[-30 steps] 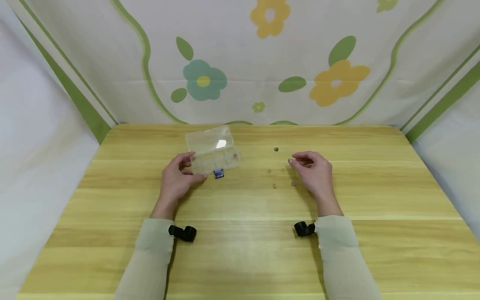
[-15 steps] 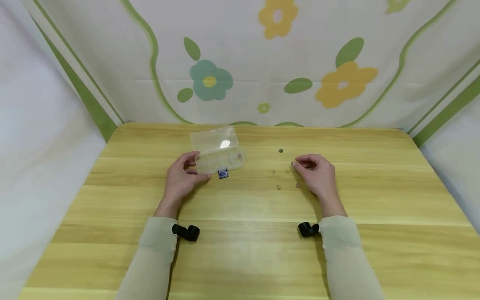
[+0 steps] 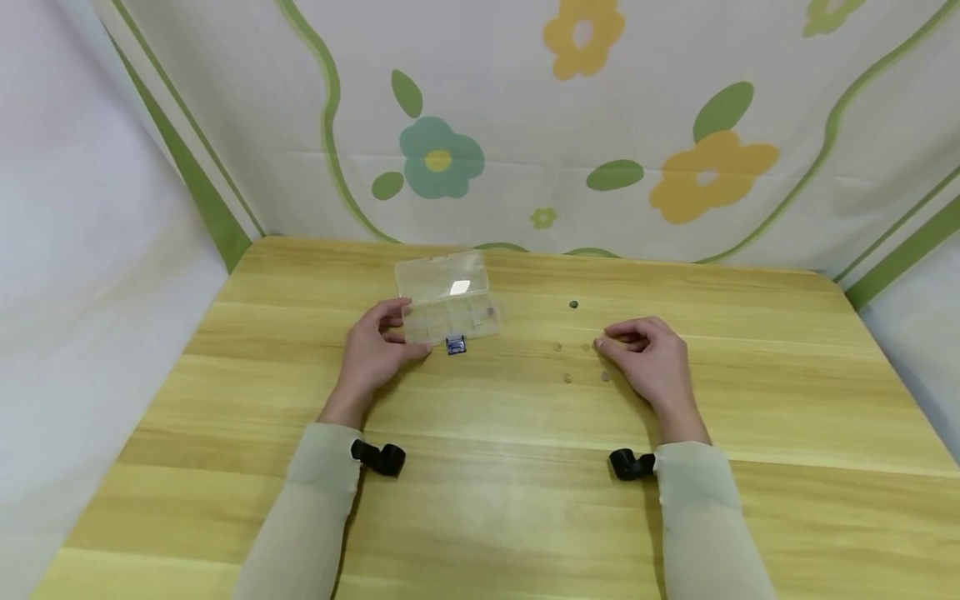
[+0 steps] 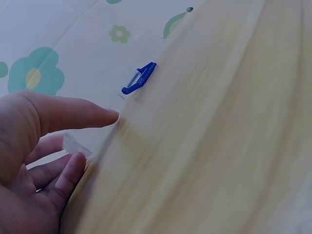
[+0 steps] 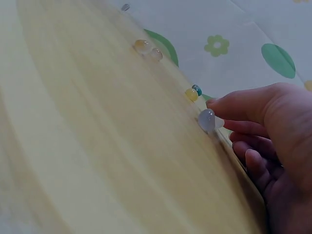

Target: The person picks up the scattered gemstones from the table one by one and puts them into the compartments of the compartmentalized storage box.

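The pale bead [image 5: 206,119] now sits pinched at the fingertips of your right hand [image 3: 654,360], just right of the loose beads [image 3: 567,377], where earlier your fingers only hovered, while your left hand [image 3: 372,354] keeps gripping the open clear box's [image 3: 450,317] left end.

Right hand [image 3: 651,360] has lowered onto a bead [image 5: 206,119]

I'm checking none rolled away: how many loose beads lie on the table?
5: a dark green bead farthest back, three pale beads left of the right hand, one at its fingertips. More may be hidden.
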Motion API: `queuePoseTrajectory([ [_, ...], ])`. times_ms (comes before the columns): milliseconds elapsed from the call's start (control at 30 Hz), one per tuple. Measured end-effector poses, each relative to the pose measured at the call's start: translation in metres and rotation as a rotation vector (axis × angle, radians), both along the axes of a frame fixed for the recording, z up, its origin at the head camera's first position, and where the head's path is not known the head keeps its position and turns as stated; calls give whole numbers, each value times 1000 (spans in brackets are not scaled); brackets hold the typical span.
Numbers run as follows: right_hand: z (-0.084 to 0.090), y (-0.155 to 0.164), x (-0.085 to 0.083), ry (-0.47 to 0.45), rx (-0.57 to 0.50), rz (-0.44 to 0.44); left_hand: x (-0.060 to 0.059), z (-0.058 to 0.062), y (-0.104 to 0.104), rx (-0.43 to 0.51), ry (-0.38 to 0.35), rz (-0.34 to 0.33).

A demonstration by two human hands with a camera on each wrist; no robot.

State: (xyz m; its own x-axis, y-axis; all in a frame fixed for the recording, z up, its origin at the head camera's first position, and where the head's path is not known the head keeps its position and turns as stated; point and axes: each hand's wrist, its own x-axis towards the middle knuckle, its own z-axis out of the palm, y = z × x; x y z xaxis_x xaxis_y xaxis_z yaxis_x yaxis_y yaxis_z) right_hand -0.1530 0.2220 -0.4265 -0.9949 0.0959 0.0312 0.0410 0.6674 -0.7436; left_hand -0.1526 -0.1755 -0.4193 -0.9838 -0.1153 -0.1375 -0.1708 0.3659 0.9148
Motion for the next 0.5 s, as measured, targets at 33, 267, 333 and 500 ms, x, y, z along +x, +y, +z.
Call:
queuePoseTrajectory([
  [33,0,0,0,4,5,1,0,1,0,1,-2,0],
  [267,2,0,-2,18,54,18,-2,3,0,0,2,-2],
  [333,2,0,-2,12,61,20,-1,2,0,0,-1,-1],
  [500,0,1,0,6,58,18,0,0,1,3,-2,0],
])
